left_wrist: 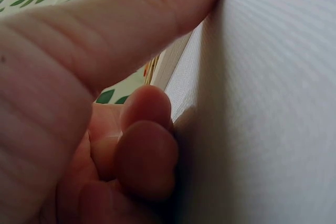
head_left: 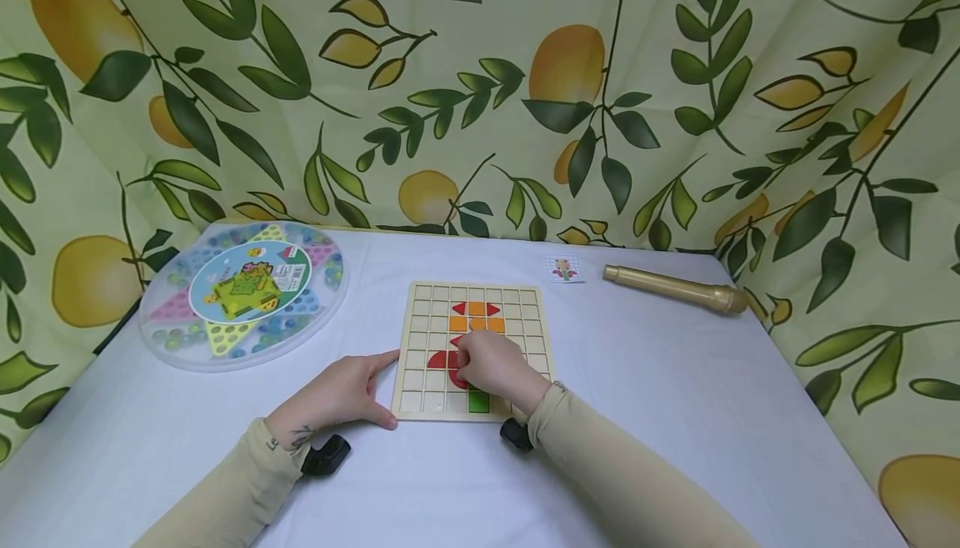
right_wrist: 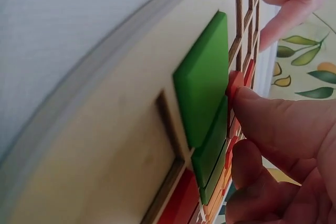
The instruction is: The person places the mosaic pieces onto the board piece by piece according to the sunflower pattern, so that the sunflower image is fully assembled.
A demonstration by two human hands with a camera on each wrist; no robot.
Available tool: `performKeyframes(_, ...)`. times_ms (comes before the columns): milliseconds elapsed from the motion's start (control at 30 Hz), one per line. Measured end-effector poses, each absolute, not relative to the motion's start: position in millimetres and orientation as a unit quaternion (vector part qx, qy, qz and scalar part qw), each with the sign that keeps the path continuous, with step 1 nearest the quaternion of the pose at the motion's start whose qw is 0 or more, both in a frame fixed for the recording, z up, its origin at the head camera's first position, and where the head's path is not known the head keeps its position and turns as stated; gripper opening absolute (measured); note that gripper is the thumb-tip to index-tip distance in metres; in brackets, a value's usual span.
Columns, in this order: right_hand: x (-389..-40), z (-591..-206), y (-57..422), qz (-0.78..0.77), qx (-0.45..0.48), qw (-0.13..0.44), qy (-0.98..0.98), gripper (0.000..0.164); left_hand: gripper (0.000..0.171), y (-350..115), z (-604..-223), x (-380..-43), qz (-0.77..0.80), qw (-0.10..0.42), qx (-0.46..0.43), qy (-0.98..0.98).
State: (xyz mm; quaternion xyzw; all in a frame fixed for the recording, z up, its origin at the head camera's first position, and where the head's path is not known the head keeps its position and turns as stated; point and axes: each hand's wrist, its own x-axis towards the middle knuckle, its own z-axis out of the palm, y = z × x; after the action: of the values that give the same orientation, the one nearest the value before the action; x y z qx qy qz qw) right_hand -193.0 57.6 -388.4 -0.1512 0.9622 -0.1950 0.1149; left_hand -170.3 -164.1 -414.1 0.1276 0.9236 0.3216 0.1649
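Observation:
A square wooden grid board (head_left: 422, 308) lies flat on the table, with red, orange and green pieces in its middle cells. My right hand (head_left: 498, 364) is over the board's lower middle. In the right wrist view, its thumb and finger pinch a red piece (right_wrist: 234, 81) with a curved edge, beside a green square (right_wrist: 203, 77). My left hand (head_left: 337, 389) is at the board's left side, its index finger extended to the left edge and its thumb by the lower left corner. The left wrist view shows its other fingers (left_wrist: 146, 158) loosely bent near the cloth.
A round clear case (head_left: 172, 346) with a star pattern and marbles lies at the back left. Behind the board is a small picture card (head_left: 564, 268). A gold microphone-shaped stick (head_left: 675, 288) lies at the back right. A patterned curtain (head_left: 480, 139) hangs behind the table.

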Motion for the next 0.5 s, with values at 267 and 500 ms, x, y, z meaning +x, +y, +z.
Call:
performKeyframes(267, -203, -386, 71, -0.204, -0.133, 0.094, 0.965, 0.019, 0.099, -164, -414, -169, 0.323, 0.165, 0.125, 0.923)
performKeyframes(500, -221, -373, 103, -0.249, -0.048, 0.084, 0.964, 0.014, 0.099, -163, -416, -169, 0.325, 0.167, 0.121, 0.923)
